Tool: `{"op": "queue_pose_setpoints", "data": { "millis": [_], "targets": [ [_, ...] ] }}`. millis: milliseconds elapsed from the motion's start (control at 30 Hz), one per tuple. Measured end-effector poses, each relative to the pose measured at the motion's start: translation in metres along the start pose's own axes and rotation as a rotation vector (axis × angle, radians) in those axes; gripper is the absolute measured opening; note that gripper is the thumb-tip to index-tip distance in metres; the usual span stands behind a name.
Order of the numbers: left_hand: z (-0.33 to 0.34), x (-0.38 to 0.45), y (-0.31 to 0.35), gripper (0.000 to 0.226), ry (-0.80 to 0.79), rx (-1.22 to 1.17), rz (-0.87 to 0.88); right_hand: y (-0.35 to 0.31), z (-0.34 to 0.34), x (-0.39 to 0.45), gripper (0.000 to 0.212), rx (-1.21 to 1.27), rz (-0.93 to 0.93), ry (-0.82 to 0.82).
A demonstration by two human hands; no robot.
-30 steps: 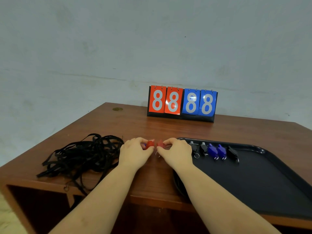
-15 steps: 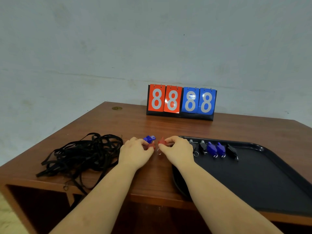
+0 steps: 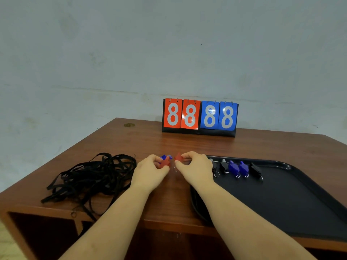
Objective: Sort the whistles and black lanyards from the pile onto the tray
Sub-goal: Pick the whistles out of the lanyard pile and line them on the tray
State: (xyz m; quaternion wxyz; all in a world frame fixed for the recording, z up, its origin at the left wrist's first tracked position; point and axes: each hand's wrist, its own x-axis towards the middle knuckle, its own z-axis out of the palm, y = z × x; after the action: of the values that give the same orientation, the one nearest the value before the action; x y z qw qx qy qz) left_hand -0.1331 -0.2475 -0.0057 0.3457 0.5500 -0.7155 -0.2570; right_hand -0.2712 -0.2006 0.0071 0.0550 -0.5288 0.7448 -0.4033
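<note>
Bare forearms, the left hand (image 3: 150,170) and right hand (image 3: 195,168) ungloved.

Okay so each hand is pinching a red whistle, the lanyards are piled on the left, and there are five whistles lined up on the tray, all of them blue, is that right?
Not quite. The head view shows five whistles on the tray, but only two are blue; the other three are black. The rest holds: the left hand and right hand each pinch a red whistle, and the lanyards lie on the left.

We are seeing the tray (image 3: 281,164) running off the right edge; a blue whistle (image 3: 165,157), perhaps, is peeking behind the left hand (image 3: 150,171).
</note>
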Motion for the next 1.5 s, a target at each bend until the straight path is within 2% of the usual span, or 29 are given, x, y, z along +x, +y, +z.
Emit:
{"op": "queue_pose_setpoints", "data": {
  "millis": [200,400,600,800,933,1200,1500],
  "targets": [
    [-0.009,-0.006,0.012,0.023,-0.008,-0.071,0.056,-0.009,-0.027,0.002,0.033,0.054,-0.006,-0.025],
    [-0.008,-0.023,0.062,0.020,-0.059,-0.103,0.144,0.022,-0.093,-0.011,0.033,-0.018,0.036,-0.015],
    [0.043,-0.051,0.126,0.018,-0.271,-0.027,0.247,0.091,-0.157,-0.030,0.032,-0.069,0.164,0.071],
    [0.103,-0.063,0.164,0.024,-0.321,0.040,0.264,0.146,-0.200,-0.033,0.034,-0.074,0.280,0.073],
    [0.139,-0.058,0.183,0.025,-0.338,0.079,0.252,0.169,-0.207,-0.023,0.033,-0.067,0.277,0.055],
    [0.194,-0.039,0.204,0.039,-0.190,0.305,0.285,0.190,-0.201,0.005,0.032,-0.066,0.264,0.015],
    [0.205,-0.014,0.206,0.060,-0.256,0.599,0.305,0.192,-0.196,0.020,0.020,-0.138,0.324,-0.015]
  ]
}}
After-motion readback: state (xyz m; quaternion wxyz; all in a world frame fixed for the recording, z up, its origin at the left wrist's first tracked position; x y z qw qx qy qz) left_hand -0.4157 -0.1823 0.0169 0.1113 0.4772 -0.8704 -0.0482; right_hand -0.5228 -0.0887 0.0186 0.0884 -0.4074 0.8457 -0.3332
